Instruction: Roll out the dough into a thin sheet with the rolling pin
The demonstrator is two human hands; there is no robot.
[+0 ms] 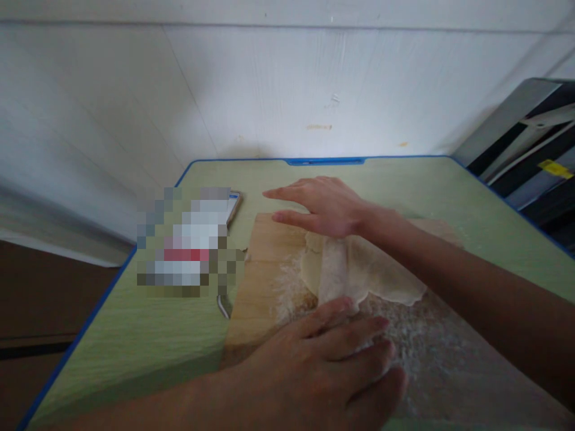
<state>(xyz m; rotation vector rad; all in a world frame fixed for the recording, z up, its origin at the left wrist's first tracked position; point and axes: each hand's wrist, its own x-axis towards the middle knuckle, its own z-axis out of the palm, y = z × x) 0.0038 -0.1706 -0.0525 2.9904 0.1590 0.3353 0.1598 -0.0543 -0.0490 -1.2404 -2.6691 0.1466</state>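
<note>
A short, floury rolling pin (333,269) lies across a thin, uneven sheet of dough (384,272), its length running away from me. My left hand (332,353) lies palm down at the near end of the pin, fingers stretched to the right and a little apart. Over the far end rests the heel of my right hand (318,203), its fingers pointing left and spread. Both hands touch the pin with flat palms and hide its ends. Underneath is a wooden board (254,284) dusted with flour; my right forearm covers part of the dough.
The board lies on a green table (135,335) with a blue edge. Left of it is a phone (236,206), mostly blurred out, and a curved metal piece (223,306). A white wall (269,90) stands behind; dark framed objects (534,143) lean at the right.
</note>
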